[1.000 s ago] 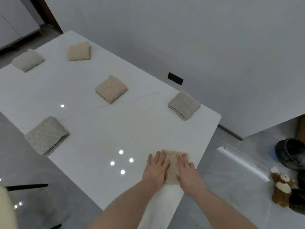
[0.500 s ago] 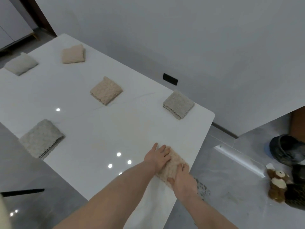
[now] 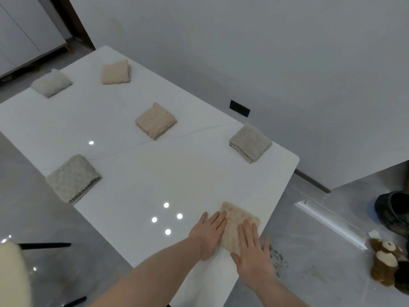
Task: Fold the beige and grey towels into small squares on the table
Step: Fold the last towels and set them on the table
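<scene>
**Both my palms flat on a folded beige towel at the table's near edge**

I am looking down at a white table; the beige towel I am folding lies as a small square near the table's near right edge; my left hand rests flat on the towel's left side, fingers straight and held together; my right hand lies flat on the towel's near right corner, fingers straight, its outer edge reaching past the table's edge. Half a second ago my right hand sat lower, at the towel's near corner, and my left fingers were splayed over its far corner; now both palms lie side by side, and the towel sits squarer.

Five other folded towels lie farther from the beige towel: a grey one beyond it near the wall, a tan one up the table's middle, a grey one far to its left at the table's edge, and a pale beige one and a light grey one at the far end. On the floor to the towel's right sits a brown plush toy.
</scene>
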`<control>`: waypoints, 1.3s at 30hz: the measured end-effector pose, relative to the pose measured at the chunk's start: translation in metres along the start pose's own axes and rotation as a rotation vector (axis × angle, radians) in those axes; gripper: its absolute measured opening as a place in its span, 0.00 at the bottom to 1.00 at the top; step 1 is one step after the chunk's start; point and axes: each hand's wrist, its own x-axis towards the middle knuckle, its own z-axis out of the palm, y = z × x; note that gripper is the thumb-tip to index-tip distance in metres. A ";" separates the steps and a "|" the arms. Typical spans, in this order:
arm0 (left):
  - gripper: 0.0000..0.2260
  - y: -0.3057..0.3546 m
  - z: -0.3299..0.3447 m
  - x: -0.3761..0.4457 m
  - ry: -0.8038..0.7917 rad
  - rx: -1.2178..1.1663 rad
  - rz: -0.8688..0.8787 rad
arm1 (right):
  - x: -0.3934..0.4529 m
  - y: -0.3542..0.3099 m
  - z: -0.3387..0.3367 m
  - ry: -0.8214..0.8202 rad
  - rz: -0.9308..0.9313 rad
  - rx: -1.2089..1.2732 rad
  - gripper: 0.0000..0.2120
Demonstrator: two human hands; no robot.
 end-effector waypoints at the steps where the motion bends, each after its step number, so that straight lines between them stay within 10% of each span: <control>1: 0.40 0.000 -0.003 0.005 -0.011 0.009 -0.002 | 0.004 0.001 0.002 0.000 0.019 0.003 0.38; 16: 0.39 0.000 -0.050 0.033 -0.046 0.097 0.017 | 0.035 -0.013 -0.043 -0.179 0.116 0.062 0.52; 20: 0.39 -0.003 -0.044 0.021 0.017 0.002 0.006 | 0.041 -0.006 -0.056 -0.177 0.094 0.049 0.35; 39: 0.44 -0.005 -0.005 -0.014 -0.150 -0.011 -0.052 | 0.014 -0.004 -0.022 -0.063 0.094 0.343 0.34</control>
